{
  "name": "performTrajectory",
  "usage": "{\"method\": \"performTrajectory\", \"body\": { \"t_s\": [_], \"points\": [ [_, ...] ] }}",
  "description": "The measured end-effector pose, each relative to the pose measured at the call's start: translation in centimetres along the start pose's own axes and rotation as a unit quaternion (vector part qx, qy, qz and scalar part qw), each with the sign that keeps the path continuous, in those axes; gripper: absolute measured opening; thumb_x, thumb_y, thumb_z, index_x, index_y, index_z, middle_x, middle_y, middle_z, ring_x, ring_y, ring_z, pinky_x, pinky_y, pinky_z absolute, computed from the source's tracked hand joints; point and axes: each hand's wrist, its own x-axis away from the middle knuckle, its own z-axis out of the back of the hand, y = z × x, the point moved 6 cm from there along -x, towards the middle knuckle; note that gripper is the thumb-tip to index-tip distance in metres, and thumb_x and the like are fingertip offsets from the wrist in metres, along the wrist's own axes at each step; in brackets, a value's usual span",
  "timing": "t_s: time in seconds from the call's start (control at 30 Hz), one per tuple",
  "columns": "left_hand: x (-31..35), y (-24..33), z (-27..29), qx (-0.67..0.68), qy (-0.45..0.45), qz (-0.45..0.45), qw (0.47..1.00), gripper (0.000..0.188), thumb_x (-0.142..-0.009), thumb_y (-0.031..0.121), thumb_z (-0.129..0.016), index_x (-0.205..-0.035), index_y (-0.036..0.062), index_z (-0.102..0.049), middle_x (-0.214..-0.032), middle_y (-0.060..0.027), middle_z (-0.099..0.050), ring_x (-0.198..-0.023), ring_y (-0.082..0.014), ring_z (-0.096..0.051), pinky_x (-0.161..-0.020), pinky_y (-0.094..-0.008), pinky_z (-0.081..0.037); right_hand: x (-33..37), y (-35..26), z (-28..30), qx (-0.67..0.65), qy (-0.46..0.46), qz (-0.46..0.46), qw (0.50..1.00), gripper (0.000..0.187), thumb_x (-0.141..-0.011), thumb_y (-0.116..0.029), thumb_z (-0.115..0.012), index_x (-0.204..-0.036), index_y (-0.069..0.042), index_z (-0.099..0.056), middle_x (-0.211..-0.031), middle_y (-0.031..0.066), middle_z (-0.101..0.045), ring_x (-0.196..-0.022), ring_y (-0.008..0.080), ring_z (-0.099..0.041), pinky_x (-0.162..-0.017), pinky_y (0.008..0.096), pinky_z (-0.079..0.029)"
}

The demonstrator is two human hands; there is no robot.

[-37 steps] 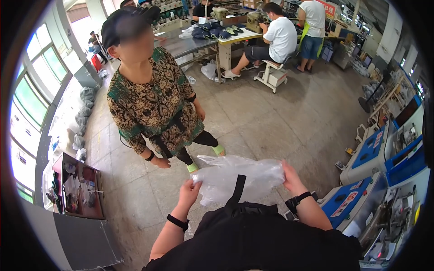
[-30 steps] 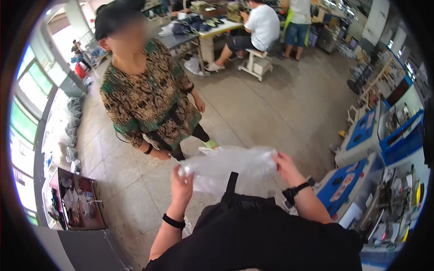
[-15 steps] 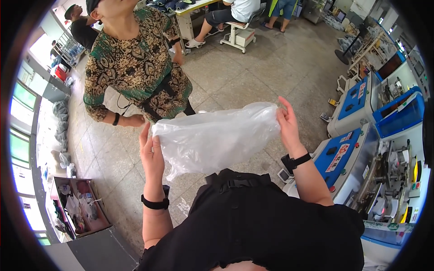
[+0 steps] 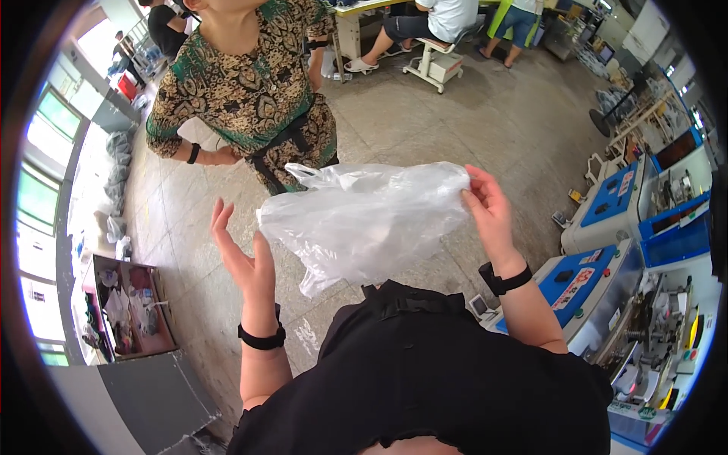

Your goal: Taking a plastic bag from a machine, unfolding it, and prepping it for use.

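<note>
A thin, whitish see-through plastic bag (image 4: 371,220) hangs stretched sideways in front of my body, its far edge crumpled and its lower left corner drooping. My right hand (image 4: 489,208) pinches the bag's right end between thumb and fingers. At the other end, my left hand (image 4: 246,254) has its fingers spread apart, with the thumb close to the bag's left edge. Nothing shows between those fingers. Black bands sit on both my wrists.
A person in a patterned top (image 4: 243,83) stands just beyond the bag at left. Blue and white machines (image 4: 580,280) line the right side. An open box of cloth pieces (image 4: 133,311) is at lower left. Farther back, a person sits on a wheeled chair (image 4: 440,64) by a table.
My left hand has let go of the bag's left end and opened outward. A loose flap now rises at the bag's far left edge. My right hand keeps its pinch.
</note>
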Motion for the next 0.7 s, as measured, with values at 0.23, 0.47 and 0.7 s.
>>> {"method": "performTrajectory", "body": {
  "t_s": [0.23, 0.47, 0.7],
  "points": [
    [-1.4, 8.6, -7.2, 0.062, -0.267, -0.075, 0.959, 0.021, -0.082, 0.017, -0.069, -0.096, 0.0032, -0.064, -0.097, -0.0157, -0.065, -0.091, -0.0309, -0.064, -0.078, -0.0357, -0.050, -1.2, -2.2, -4.5, -0.041, -0.125, 0.005, 0.991, 0.039, -0.093, 0.001, -0.052, -0.131, -0.006, -0.050, -0.107, 0.0056, -0.060, -0.096, 0.0116, -0.056, -0.088, 0.0252, -0.044],
    [0.8, 4.3, -11.0, 0.163, -0.443, 0.127, 0.873, 0.015, -0.087, 0.019, -0.062, -0.091, 0.0049, -0.058, -0.071, -0.0079, -0.061, -0.062, -0.0161, -0.055, -0.057, -0.0316, -0.044, -2.2, -3.1, -6.8, 0.058, -0.162, 0.047, 0.984, 0.040, -0.093, 0.001, -0.051, -0.132, -0.005, -0.046, -0.109, 0.0045, -0.059, -0.098, 0.0114, -0.055, -0.088, 0.0249, -0.044],
    [1.3, -0.3, -9.2, 0.164, -0.378, 0.322, 0.853, 0.020, -0.087, 0.023, -0.064, -0.094, 0.0062, -0.055, -0.076, -0.0032, -0.058, -0.063, -0.0113, -0.054, -0.056, -0.0269, -0.045, 0.4, -4.4, -10.7, 0.189, -0.136, 0.187, 0.954, 0.018, -0.088, -0.008, -0.062, -0.105, -0.002, -0.060, -0.088, 0.0091, -0.062, -0.078, 0.0146, -0.061, -0.069, 0.0261, -0.049]
  ]
}}
